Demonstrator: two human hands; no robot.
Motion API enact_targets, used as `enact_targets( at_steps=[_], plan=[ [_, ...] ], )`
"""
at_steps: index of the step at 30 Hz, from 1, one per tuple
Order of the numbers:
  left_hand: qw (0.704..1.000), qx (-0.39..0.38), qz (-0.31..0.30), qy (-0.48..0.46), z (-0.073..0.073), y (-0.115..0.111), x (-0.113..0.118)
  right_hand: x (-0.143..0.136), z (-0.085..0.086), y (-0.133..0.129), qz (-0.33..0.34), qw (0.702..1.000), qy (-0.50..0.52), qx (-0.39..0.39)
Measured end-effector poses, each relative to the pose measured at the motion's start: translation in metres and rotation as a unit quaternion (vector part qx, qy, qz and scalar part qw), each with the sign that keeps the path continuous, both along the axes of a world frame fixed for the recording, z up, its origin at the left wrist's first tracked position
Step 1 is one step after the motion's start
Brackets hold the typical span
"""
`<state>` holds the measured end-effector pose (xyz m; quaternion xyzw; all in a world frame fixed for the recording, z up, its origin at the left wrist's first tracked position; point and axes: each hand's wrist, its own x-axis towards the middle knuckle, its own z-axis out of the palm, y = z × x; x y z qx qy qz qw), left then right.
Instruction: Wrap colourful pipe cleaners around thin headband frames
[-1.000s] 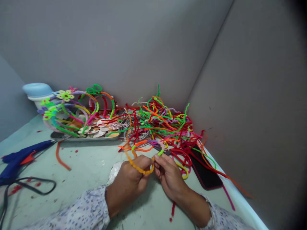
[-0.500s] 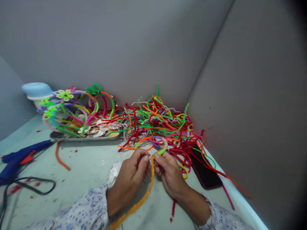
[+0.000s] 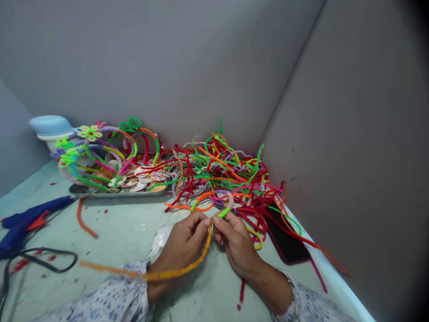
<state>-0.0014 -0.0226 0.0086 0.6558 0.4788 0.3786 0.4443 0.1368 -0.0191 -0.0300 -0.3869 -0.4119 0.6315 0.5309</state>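
Note:
Between my hands is a small hoop (image 3: 229,200) wrapped in orange, purple, pale pink and bright green fuzzy sections. My right hand (image 3: 238,246) pinches the hoop just below its green part. A yellow-orange pipe cleaner (image 3: 177,272) meets the hoop at my fingertips, and its long loose end curves down and left across my left wrist. My left hand (image 3: 182,239) is closed in a pinch at that same joint, thumb and forefinger on the pipe cleaner. The fingertips of both hands nearly touch and hide the exact contact.
A tangled heap of coloured pipe cleaners (image 3: 231,172) lies beyond my hands. To its left a metal tray (image 3: 117,194) holds shell discs and flower-topped headbands (image 3: 114,129). A blue glue gun (image 3: 36,214) lies left, a dark phone (image 3: 290,246) right, red-handled scissors (image 3: 253,219) near my right hand.
The yellow-orange pipe cleaner's loose end has swung up and left, across my left wrist. My left fingertips have moved slightly right, to the joint beside my right hand.

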Motion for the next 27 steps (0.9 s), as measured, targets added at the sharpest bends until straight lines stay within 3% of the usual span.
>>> enact_targets(
  at_steps=[12,21,27],
  plan=[
    [0.988,0.070,0.004,0.138,0.0024,-0.0029,-0.0021,0.0009,-0.0017,0.0007,-0.001,1.000,-0.004,-0.015],
    [0.996,0.056,-0.020,0.063,0.0082,-0.0069,-0.0015,0.0000,0.0000,0.0003,-0.009,1.000,0.006,-0.003],
    [0.994,0.076,-0.013,0.083,0.0032,-0.0058,-0.0022,-0.0004,0.0020,0.0005,-0.008,1.000,0.019,-0.002]
  ],
)
